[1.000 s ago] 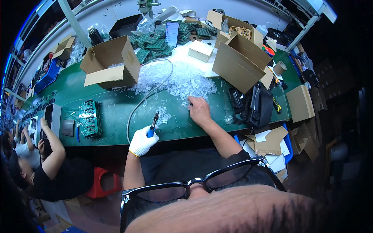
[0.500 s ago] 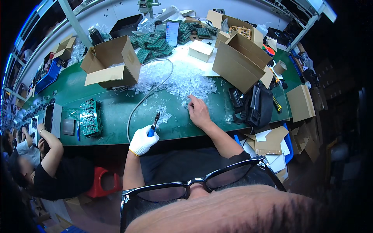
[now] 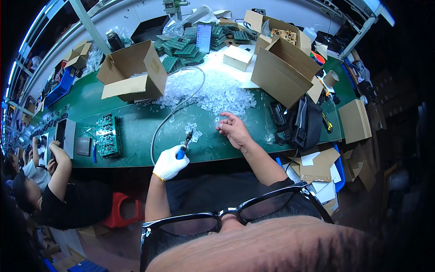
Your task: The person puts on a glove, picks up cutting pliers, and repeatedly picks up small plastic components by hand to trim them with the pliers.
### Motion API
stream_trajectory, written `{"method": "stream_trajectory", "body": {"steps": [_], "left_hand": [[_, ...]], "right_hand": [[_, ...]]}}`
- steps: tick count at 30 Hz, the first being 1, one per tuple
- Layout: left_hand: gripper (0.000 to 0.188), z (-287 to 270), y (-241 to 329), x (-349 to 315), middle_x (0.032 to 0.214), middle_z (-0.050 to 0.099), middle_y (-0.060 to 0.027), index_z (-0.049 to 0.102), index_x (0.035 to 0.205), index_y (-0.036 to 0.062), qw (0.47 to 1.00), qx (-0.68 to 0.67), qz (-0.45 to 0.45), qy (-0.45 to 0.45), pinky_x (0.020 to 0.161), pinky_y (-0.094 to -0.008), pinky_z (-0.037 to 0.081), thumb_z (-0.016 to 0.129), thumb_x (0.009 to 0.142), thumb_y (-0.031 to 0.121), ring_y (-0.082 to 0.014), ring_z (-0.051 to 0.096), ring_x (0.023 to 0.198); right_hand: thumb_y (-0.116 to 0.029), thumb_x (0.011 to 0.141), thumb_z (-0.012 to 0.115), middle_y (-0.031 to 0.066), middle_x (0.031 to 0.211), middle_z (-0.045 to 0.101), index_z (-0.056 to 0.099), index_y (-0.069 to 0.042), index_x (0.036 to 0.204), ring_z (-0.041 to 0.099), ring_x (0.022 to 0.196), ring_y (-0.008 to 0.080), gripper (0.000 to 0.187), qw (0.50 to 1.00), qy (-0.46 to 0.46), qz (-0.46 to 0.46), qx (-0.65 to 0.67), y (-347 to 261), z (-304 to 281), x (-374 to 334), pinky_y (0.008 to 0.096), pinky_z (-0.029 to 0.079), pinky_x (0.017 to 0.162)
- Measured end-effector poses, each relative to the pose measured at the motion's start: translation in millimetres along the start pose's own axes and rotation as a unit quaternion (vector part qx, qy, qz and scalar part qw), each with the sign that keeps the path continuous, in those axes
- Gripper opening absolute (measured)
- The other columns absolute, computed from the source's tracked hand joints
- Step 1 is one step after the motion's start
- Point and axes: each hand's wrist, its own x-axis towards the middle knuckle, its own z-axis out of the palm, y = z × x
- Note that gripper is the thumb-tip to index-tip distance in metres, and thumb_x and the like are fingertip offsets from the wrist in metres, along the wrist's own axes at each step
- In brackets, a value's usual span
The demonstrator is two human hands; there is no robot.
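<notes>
In a white knit glove, my left hand (image 3: 168,165) is closed round a pair of blue-handled nippers (image 3: 181,152), whose dark jaws point up and away from me. Just beyond the jaws lies a small group of clear plastic pieces (image 3: 195,134). My bare right hand (image 3: 234,132) is raised over the table, palm turned inward, thumb and fingers curled together. A small clear plastic piece (image 3: 217,121) shows at its fingertips, partly hidden by them. Farther off spreads a large heap of clear plastic pieces (image 3: 208,93). A grey hose (image 3: 156,131) curves from the heap toward my left wrist.
Open cardboard boxes stand left (image 3: 133,90) and right (image 3: 284,72) of the heap. Behind it are green circuit boards (image 3: 181,47), a phone (image 3: 204,38) and a white box (image 3: 237,58). A black bag (image 3: 302,122) lies at right. A co-worker (image 3: 68,190) sits at left.
My right hand has drawn back from the heap's near edge and turned, its fingers curling. My left hand keeps hold of the nippers. The whole view has shifted slightly.
</notes>
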Motion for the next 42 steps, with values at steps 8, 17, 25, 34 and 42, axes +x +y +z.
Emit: {"method": "stream_trajectory", "body": {"steps": [8,17,25,34,42], "left_hand": [[0.047,-2,23,-2,0.082,0.065,-0.0127,0.072,0.125,0.0002,0.996,0.084,0.013,-0.022,0.080,-0.0367,0.054,0.076,0.087,0.027,-0.0199,0.062,0.077],[0.051,-2,23,-1,0.084,0.066,-0.0144,0.071,0.128,0.0002,0.997,0.075,0.002,-0.023,0.081,-0.0380,0.055,0.076,0.087,0.029,-0.0237,0.063,0.078],[0.058,-3,20,4,0.096,0.073,-0.0133,0.068,0.134,-0.0004,0.996,0.070,-0.023,-0.050,0.089,-0.0397,0.056,0.078,0.086,0.031,-0.0262,0.070,0.089],[0.063,-7,19,4,0.103,0.075,-0.0129,0.066,0.138,-0.0013,0.994,0.060,-0.037,-0.081,0.092,-0.0388,0.056,0.078,0.086,0.031,-0.0243,0.071,0.096],[0.062,-7,18,6,0.104,0.075,-0.0121,0.066,0.137,-0.0017,0.994,0.056,-0.031,-0.086,0.091,-0.0387,0.056,0.079,0.085,0.031,-0.0236,0.070,0.095]], "right_hand": [[0.005,0.099,0.069,0.0075,0.115,0.070,0.064,0.002,0.138,0.071,0.101,0.0178,0.039,0.998,-0.046,0.032,0.031,12,-1,2,0.0280,0.055,0.084],[0.003,0.101,0.070,0.0085,0.118,0.070,0.069,0.002,0.126,0.072,0.104,0.0195,0.025,0.994,-0.070,0.060,0.061,17,4,0,0.0336,0.059,0.091],[0.002,0.099,0.076,0.0064,0.113,0.072,0.068,-0.004,0.120,0.074,0.103,0.0203,0.023,0.993,-0.086,0.043,0.068,21,25,-7,0.0354,0.060,0.090],[0.005,0.098,0.077,0.0062,0.108,0.074,0.068,-0.005,0.115,0.075,0.097,0.0169,0.022,0.992,-0.094,0.011,0.080,38,45,-11,0.0307,0.063,0.087],[0.006,0.095,0.079,0.0086,0.105,0.076,0.070,-0.001,0.114,0.075,0.093,0.0192,0.022,0.993,-0.078,-0.072,0.057,50,50,-11,0.0346,0.061,0.087]]}}
